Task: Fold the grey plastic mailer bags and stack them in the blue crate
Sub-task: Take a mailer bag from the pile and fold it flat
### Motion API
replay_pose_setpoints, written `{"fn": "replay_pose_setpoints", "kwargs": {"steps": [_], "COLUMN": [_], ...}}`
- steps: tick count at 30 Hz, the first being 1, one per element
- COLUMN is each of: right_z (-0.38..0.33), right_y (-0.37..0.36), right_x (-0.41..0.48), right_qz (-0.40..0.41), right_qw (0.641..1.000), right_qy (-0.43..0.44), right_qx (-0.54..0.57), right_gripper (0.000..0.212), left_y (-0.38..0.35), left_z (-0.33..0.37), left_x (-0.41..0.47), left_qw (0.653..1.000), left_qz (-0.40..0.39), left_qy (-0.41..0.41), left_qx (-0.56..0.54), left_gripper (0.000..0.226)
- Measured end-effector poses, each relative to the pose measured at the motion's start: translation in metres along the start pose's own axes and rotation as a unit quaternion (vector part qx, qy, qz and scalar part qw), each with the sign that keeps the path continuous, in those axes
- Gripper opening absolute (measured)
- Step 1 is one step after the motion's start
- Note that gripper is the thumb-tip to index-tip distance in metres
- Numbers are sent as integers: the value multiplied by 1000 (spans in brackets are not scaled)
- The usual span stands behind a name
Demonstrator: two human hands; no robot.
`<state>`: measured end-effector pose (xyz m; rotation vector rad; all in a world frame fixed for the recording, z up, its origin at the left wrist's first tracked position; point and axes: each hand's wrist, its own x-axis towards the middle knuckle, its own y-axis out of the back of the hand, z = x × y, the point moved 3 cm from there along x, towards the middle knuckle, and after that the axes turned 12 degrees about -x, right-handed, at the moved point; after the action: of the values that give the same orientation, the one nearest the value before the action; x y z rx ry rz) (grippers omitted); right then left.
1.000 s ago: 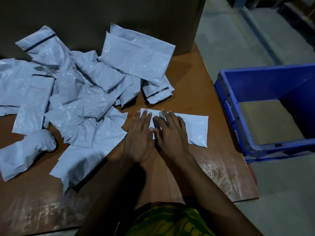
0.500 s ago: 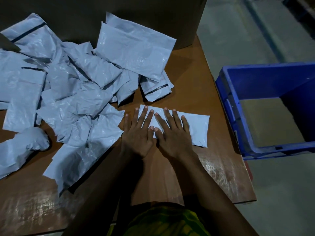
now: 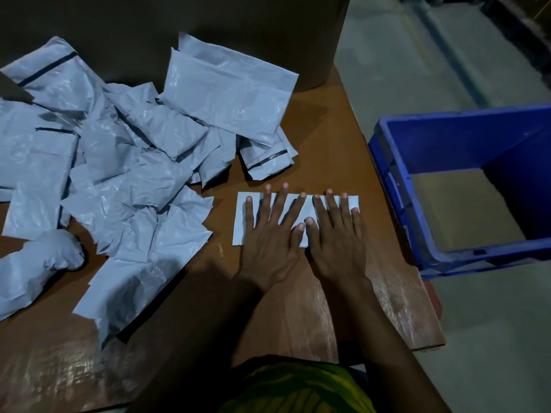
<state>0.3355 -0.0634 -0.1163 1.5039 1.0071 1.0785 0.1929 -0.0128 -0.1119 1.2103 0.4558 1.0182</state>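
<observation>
A folded grey mailer bag [image 3: 240, 222] lies flat on the brown table, a narrow strip near the right edge. My left hand [image 3: 271, 242] and my right hand [image 3: 337, 239] press flat on it side by side, fingers spread, covering most of it. Neither hand grips anything. A loose heap of crumpled grey mailer bags [image 3: 128, 174] covers the table's left half. The blue crate [image 3: 465, 138] stands on the floor to the right of the table; its inside shows only a tan bottom.
A large dark cardboard box [image 3: 208, 28] stands at the table's back, with bags leaning on it. The table's right edge [image 3: 387, 204] runs close to the crate. Grey concrete floor lies beyond. Bare wood [image 3: 298, 317] shows in front of my hands.
Both hands have slid to the right and spread their fingers wider over the folded bag. The bag now lies flatter and looks narrower.
</observation>
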Motion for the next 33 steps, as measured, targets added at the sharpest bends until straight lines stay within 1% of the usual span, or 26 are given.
{"fn": "replay_pose_setpoints", "kwargs": {"steps": [6, 10, 12, 13, 15, 17, 18, 19, 20, 21, 22, 23, 25, 26, 27, 29, 31, 33], "right_z": [3, 4, 4, 4, 4, 4, 4, 4, 4, 4, 4, 4, 4, 4, 4, 3, 4, 11], "right_y": [-3, -3, -4, -4, -5, -5, -5, -6, -6, -6, -6, -5, -4, -4, -4, -3, 2, 13], "right_x": [3, 4, 4, 4, 4, 4, 5, 4, 4, 4, 4, 4, 4, 4, 4, 4, 4, 2], "right_qz": [-23, -35, -35, -37, -41, -44, -44, -43, -42, -40, -39, -37, -37, -39, -41, -46, -48, -25], "right_qw": [1000, 999, 999, 999, 999, 999, 999, 999, 999, 999, 999, 999, 999, 999, 999, 999, 998, 997], "right_qy": [0, -8, -11, -13, -17, -16, -14, -13, -12, -12, -13, -14, -12, -10, -10, -8, -3, 3], "right_qx": [0, 11, 9, 8, 8, 5, 0, -5, -10, -12, -12, -9, 0, 2, 0, 2, 36, 66], "right_gripper": [60, 61, 60, 61, 61, 62, 63, 64, 64, 64, 64, 64, 66, 67, 68, 69, 69, 67], "left_y": [-20, -20, -20, -21, -33, -27, -21, -12, -3, 2, 6, 8, 0, 1, 1, 6, 8, 10], "left_z": [-1, -4, -6, -9, -23, -37, -44, -47, -47, -48, -47, -46, -51, -49, -48, -45, -46, -49], "left_x": [2, 6, 5, 7, 12, 22, 27, 30, 27, 20, 12, 2, -13, -20, -21, -18, -19, -19], "left_qw": [1000, 999, 998, 997, 993, 983, 969, 954, 938, 930, 943, 958, 989, 994, 996, 996, 997, 992], "left_qz": [-12, -17, -52, -55, -87, -78, -83, -117, -130, -123, -105, -85, -49, -37, -35, -37, -38, -41], "left_qy": [19, 34, 45, 40, 45, 91, 120, 128, 105, 82, 71, 78, 67, 71, 71, 66, 61, 64], "left_qx": [11, -9, -14, -25, -72, -142, -198, -244, -303, -338, -308, -263, -122, -70, -45, -36, -35, -96], "left_gripper": [61, 64, 64, 64, 62, 56, 52, 49, 52, 58, 62, 61, 58, 58, 59, 61, 63, 63]}}
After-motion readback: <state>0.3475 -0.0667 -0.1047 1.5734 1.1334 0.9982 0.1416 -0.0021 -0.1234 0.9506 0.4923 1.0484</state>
